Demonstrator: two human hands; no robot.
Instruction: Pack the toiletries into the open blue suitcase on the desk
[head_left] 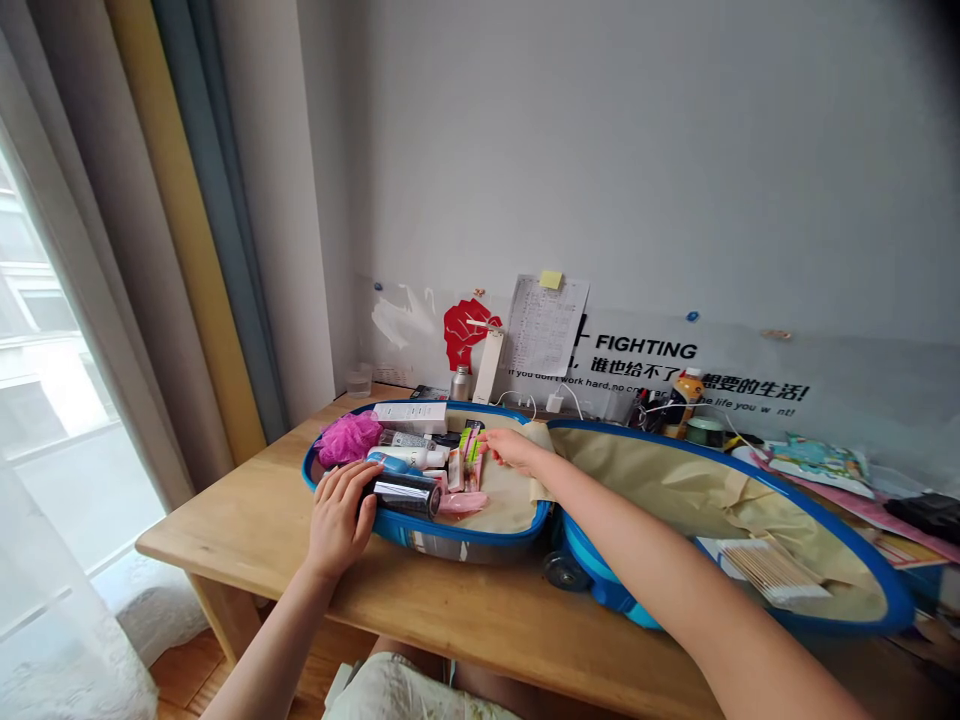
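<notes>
An open blue suitcase (480,540) lies on the wooden table, its left half holding toiletries. My left hand (341,520) rests over the near left rim, fingers stretched out against a dark shiny cylinder (407,493) and a blue bottle (397,458). Inside that half, my right hand (512,450) pinches the edge of a slim pink-and-green packet (471,455). Around them lie a magenta bath puff (349,438), a white tube (424,457), a white box (411,416) and a pink item (463,502) whose kind I cannot make out.
The suitcase's right half (645,465) has a beige lining, with a pack of cotton swabs (772,570) in it. Behind stand a silver bottle (460,384), a white lamp (489,365) and an orange-labelled bottle (684,400). Several packets and papers lie at the right. Curtains (150,220) hang left.
</notes>
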